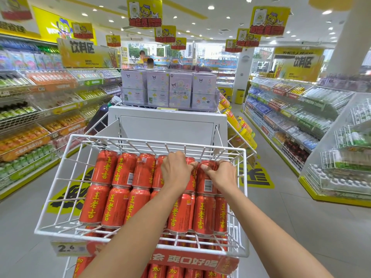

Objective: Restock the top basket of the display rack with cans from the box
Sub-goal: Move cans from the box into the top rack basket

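A red can (206, 177) is lying on its side at the right end of the back row in the top basket (140, 140), its long axis running away from the person. The right hand (221, 177) is curling round it, and the left hand (176, 171) is gripping the next can (189, 184); the two hands are close together, thumbs almost meeting. Both arms are reaching straight forward over the front row of cans (112, 205), the right one nearer the end slot. The basket is looking nearly full, so any remaining gap probably lies at this far right corner. The box is not in view. More cans are filling the lower basket (232, 227), and drink shelves (30, 117) are lining the aisle.
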`<state>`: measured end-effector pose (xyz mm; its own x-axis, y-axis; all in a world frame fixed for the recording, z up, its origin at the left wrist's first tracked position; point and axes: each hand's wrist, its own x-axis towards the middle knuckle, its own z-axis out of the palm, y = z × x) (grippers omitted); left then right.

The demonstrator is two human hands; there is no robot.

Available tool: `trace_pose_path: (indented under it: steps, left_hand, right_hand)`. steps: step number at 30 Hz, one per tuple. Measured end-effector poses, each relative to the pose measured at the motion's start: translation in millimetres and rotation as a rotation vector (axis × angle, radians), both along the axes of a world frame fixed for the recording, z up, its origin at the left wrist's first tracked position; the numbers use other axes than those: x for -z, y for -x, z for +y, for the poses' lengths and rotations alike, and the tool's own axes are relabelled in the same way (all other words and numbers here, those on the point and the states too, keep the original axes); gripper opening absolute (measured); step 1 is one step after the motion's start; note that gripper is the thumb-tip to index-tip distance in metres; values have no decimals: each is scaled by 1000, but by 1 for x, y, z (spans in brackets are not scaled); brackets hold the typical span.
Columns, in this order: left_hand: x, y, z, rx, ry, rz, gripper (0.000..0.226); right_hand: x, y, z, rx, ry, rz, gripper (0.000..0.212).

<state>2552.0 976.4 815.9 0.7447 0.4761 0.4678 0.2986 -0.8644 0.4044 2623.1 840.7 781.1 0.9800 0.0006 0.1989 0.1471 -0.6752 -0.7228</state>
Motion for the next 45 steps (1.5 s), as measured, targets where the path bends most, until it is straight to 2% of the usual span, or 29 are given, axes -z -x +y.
trace_pose_path:
  steps: [4, 9, 13, 19, 24, 27, 34, 37, 42, 45]
  left_hand:
    - [2, 0, -2, -4, 23, -3, 47]
    - [1, 8, 0, 94, 110, -38, 42]
    - [-2, 29, 19, 242, 38, -18, 37]
    - [-17, 79, 45, 460, -242, 220, 41]
    - [-19, 141, 46, 549, -382, 421, 54]
    - [-17, 181, 49, 617, -392, 455, 60]
    - [13, 291, 55, 758, -372, 436, 58]
    - [37, 339, 59, 812, -343, 429, 54]
    - [71, 404, 76, 824, -299, 570, 51]
    - [84, 429, 95, 795, -219, 570, 52]
  right_hand:
    - [-1, 2, 0, 4, 1, 3, 51]
    - [-3, 5, -1, -18, 6, -54, 48]
    - [-16, 23, -9, -71, 105, -100, 46]
    - [-39, 73, -19, -220, 447, -155, 55]
    - [-52, 143, -32, -362, 653, -126, 61]
    - [-58, 198, -41, -384, 730, -139, 64]
    - [-39, 343, -64, -335, 738, -61, 61]
    - [-20, 398, -67, -350, 758, -23, 50]
    - [10, 460, -54, -351, 794, 41, 59]
    - [26, 480, -32, -415, 784, 52, 63]
